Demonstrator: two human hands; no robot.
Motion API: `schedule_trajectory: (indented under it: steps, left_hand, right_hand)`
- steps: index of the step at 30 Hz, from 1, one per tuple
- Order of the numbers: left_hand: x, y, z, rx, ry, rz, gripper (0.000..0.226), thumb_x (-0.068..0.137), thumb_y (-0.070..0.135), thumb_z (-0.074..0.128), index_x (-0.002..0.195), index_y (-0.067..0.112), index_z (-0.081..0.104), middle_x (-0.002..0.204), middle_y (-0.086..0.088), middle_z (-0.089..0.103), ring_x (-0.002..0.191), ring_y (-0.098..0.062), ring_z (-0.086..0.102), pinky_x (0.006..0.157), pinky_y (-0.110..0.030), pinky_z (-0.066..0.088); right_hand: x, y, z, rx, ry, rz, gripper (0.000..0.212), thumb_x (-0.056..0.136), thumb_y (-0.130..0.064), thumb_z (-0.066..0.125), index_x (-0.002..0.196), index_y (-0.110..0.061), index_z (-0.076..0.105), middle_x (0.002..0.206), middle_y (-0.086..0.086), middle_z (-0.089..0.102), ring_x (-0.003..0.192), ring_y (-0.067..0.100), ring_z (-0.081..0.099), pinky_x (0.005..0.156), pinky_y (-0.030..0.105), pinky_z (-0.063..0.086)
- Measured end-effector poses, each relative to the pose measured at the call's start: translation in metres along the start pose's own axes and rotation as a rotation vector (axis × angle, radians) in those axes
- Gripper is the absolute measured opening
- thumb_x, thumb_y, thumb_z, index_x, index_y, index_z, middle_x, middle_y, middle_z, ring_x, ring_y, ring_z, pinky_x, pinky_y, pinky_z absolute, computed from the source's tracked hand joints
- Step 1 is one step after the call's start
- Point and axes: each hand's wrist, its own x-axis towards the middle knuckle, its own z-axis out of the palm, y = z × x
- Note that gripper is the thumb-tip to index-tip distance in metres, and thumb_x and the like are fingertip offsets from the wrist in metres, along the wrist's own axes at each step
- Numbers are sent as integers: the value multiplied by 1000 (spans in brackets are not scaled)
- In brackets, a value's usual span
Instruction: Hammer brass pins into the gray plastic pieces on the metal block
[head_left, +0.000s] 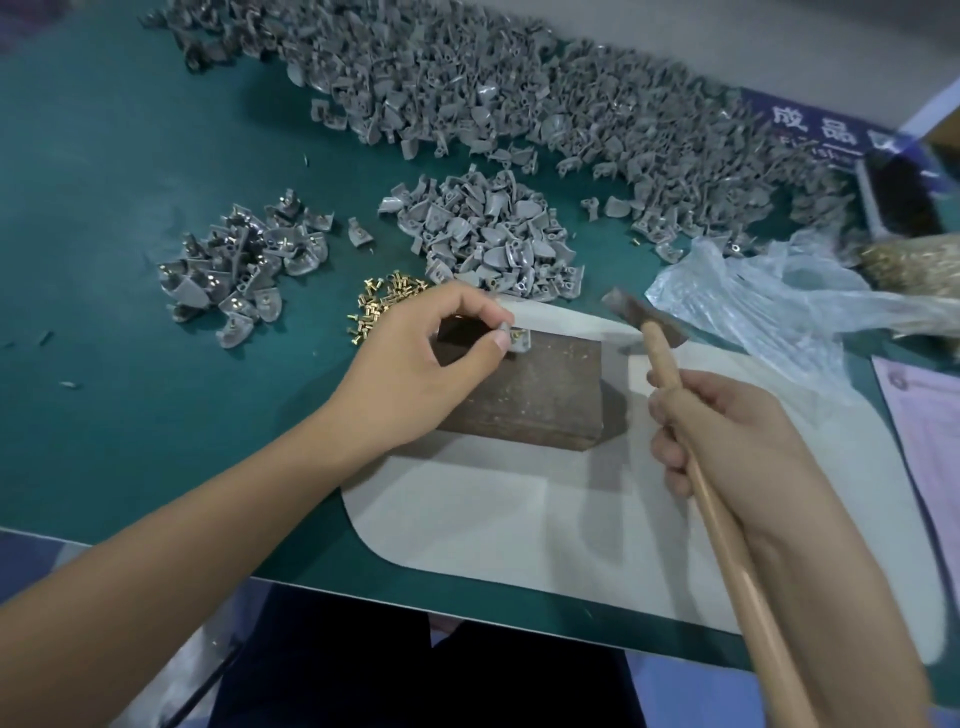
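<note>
Head view looks down on a green surface (130, 218). At the frame's centre the left hand (415, 358) has its fingers curled, thumb and forefinger pinching one gray plastic piece (514, 340) against the top edge of the metal block (535, 395); a brass pin (515, 336) shows in that piece. At about 4 o'clock the right hand (737, 431) is wrapped tight round the wooden handle of the single hammer (644, 318), whose dark head hangs above the surface just right of the block, at 2 o'clock from it, not touching it.

One block, resting on a pale mat (519, 519). Loose brass pins (384, 304) lie in a small scatter just left of the left hand's knuckles, too many and too small to count. Gray pieces sit in three groups: a small heap (244, 254) at 9 o'clock, brass showing in several of them, a middle heap (488, 234) at 12 o'clock, and a long large pile (519, 88) across the far edge.

At 2 o'clock a crumpled clear plastic bag (769, 296) lies near the hammer head, with a blurred mass of brass parts (914, 265) beyond it. A blue sign (815, 124) with printed characters sits at the far right.
</note>
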Motion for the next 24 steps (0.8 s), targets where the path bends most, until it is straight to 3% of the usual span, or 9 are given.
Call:
schedule_trajectory:
  steps: [4, 7, 10, 14, 18, 21, 24]
  left_hand:
    - [2, 1, 1, 65, 37, -10, 6, 94, 18, 72, 97, 23, 71, 96, 17, 72, 95, 0, 67, 81, -6, 44]
    - [3, 3, 5, 106, 87, -38, 6, 94, 21, 71, 95, 28, 70, 91, 20, 71, 92, 3, 66, 77, -5, 43]
    - [11, 4, 8, 180, 121, -36, 3, 95, 24, 69, 95, 27, 69, 92, 19, 70, 92, 3, 64, 77, -6, 43]
    - [13, 3, 11, 189, 139, -34, 2, 94, 25, 69, 95, 26, 70, 92, 18, 70, 90, 1, 65, 80, -20, 51]
    - [10, -2, 3, 130, 88, -3, 5, 96, 20, 66, 98, 24, 69, 103, 15, 72, 101, -5, 66, 89, -26, 52]
    - [10, -5, -5, 121, -34, 59, 5, 96, 14, 67, 97, 19, 68, 112, 8, 71, 113, -5, 63, 96, -24, 49]
    - [9, -6, -7, 139, -54, 119, 5, 95, 11, 69, 98, 15, 69, 114, 3, 70, 116, -6, 62, 98, -23, 48]
  right_hand:
    - [-14, -10, 6, 519, -200, 44, 29, 102, -12, 47, 124, -5, 64, 68, -2, 46, 39, 5, 31, 29, 18, 28]
    - [-26, -15, 15, 621, -295, -38, 32, 102, -30, 54, 123, -9, 66, 67, -4, 42, 37, 3, 29, 28, 17, 28]
    - [-35, -22, 21, 717, -471, -46, 29, 101, -31, 53, 117, -13, 68, 69, -4, 40, 35, 1, 30, 26, 16, 30]
    - [-40, -27, 28, 685, -591, 41, 22, 100, -28, 52, 112, -13, 63, 68, -3, 37, 35, 1, 27, 27, 14, 27]
    - [-46, -24, 37, 612, -581, 41, 42, 102, -45, 49, 119, -11, 66, 64, -3, 31, 35, 2, 22, 29, 13, 27]
    - [-51, -22, 39, 589, -601, -7, 40, 105, -44, 50, 121, -12, 67, 64, -4, 34, 35, 3, 24, 32, 13, 29]
    - [-56, -20, 43, 557, -596, -82, 39, 104, -43, 46, 119, -13, 67, 62, -4, 36, 34, 5, 24, 35, 13, 31]
